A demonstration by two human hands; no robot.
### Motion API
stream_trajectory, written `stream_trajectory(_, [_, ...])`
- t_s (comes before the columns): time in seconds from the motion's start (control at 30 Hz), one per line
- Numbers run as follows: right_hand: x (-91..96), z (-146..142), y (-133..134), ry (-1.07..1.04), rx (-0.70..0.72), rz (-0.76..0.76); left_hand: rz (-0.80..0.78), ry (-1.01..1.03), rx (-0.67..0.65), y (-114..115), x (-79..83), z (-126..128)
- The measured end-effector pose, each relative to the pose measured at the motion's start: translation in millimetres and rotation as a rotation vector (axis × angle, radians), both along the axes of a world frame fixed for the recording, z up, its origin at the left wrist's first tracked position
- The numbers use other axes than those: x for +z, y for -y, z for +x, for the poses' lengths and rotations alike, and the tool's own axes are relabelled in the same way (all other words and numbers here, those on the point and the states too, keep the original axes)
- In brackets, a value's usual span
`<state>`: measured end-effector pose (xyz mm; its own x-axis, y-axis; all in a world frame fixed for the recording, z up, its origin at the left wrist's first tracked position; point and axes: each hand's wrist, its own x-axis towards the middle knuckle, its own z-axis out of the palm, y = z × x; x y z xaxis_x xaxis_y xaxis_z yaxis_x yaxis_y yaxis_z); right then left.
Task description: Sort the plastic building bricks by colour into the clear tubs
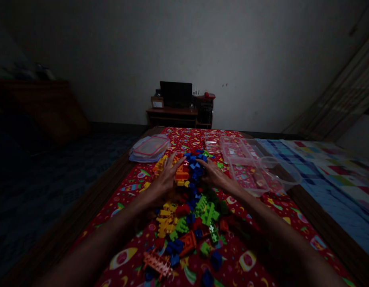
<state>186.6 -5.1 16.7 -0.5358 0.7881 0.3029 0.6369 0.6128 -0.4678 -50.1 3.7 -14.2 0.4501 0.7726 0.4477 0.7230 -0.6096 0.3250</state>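
Observation:
A long heap of plastic building blocks [197, 169] in blue, green, yellow, orange and red lies down the middle of a red patterned cloth [124, 207]. At the heap's far left side, my left hand [167, 174] has its fingers spread against orange and yellow blocks. Opposite it, my right hand [213, 174] touches the blue blocks with its fingers stretched out. Neither hand is closed round a block. Nearer to me are green blocks [208, 213], yellow blocks [167, 219] and a pinkish-orange toothed piece [156, 264].
Clear plastic containers [248, 177] stand to the right of the heap. Stacked lids [150, 147] lie at the far left. Right of the cloth is checked bedding [336, 171]. A monitor [176, 94] stands on a desk by the wall. The room is dim.

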Motion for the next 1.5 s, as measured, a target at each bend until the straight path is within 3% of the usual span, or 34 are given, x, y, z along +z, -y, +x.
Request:
stream_trajectory(0.13, [16.3,13.6,-5.2,0.032,-0.003,0.000,-0.047,0.030,-0.020,-22.6,9.4,-4.3])
stream_trajectory(0.23, [18.8,21.3,23.6,0.062,0.008,0.065,-0.037,-0.030,-0.089,-9.7,11.6,-16.8])
stream_trajectory(0.3, [17.0,20.4,57.2,0.091,0.110,0.102,-0.012,-0.075,-0.098,13.2,11.4,-25.5])
stream_trajectory(0.4, [10.6,13.6,111.6,0.242,0.413,0.143,-0.014,-0.138,-0.126,60.3,9.6,-33.8])
stream_trajectory(0.5, [-0.1,8.4,145.3,0.372,0.625,0.226,-0.033,-0.200,-0.191,110.4,5.6,-37.3])
stream_trajectory(0.63, [-16.1,7.7,140.2,0.434,0.681,0.310,-0.070,-0.347,-0.384,160.8,-5.4,-42.0])
stream_trajectory(0.73, [-22.1,6.8,115.0,0.447,0.628,0.339,-0.039,-0.432,-0.465,171.1,-14.0,-43.1])
stream_trajectory(0.87, [-23.3,2.2,79.4,0.491,0.590,0.430,0.106,-0.454,-0.404,145.6,-19.1,-35.9])
stream_trajectory(1.1, [-20.0,-4.9,19.2,0.473,0.368,0.478,0.266,-0.350,-0.242,66.8,-14.6,-19.6])
stream_trajectory(1.23, [-8.4,-2.9,-21.2,0.321,0.186,0.372,0.233,-0.244,-0.145,20.3,-2.2,-11.2])
stream_trajectory(1.33, [4.5,5.4,-46.0,0.164,0.168,0.237,0.154,-0.136,-0.102,-4.4,12.7,-7.2])
stream_trajectory(1.43, [12.1,19.1,-63.8,0.035,0.044,0.105,0.110,-0.003,-0.044,-10.2,23.2,-18.7])
stream_trajectory(1.5, [9.8,28.7,-72.9,0.012,-0.115,0.039,0.087,0.066,0.046,-4.8,20.6,-38.8])
